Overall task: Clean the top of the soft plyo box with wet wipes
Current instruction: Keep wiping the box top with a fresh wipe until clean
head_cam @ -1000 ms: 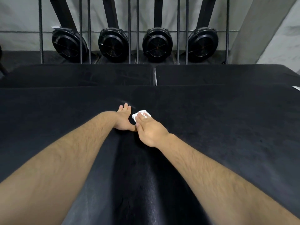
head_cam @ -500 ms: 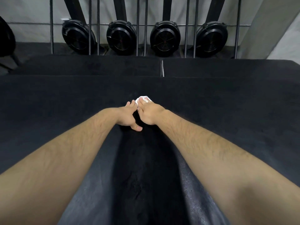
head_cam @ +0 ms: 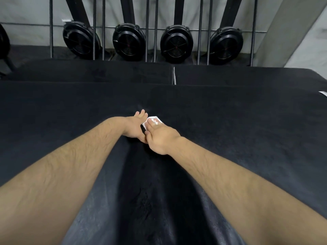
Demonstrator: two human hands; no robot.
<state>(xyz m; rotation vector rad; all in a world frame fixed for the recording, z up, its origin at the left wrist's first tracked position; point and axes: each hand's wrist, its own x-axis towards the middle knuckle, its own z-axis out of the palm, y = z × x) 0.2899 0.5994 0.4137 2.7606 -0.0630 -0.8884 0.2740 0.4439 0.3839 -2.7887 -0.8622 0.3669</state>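
The black soft plyo box [head_cam: 238, 138] fills most of the head view, its top stretching wide before me. My right hand [head_cam: 160, 137] presses a small white wet wipe [head_cam: 152, 121] flat onto the top near the middle; only the wipe's edge shows past my fingers. My left hand [head_cam: 136, 128] lies flat on the box right beside it, fingers apart and pointing away, its thumb side touching my right hand. Both forearms reach forward over the box.
Two more black boxes [head_cam: 99, 71] [head_cam: 247, 75] sit behind, split by a thin gap. Beyond them several black fan wheels [head_cam: 177, 43] of upright machines stand against a grey wall behind metal bars. A white tag [head_cam: 323, 93] shows at the right edge.
Both hands slid away from me over the box top and have come back nearer again, the right hand keeping the wipe pressed down. The camera shifted with them.
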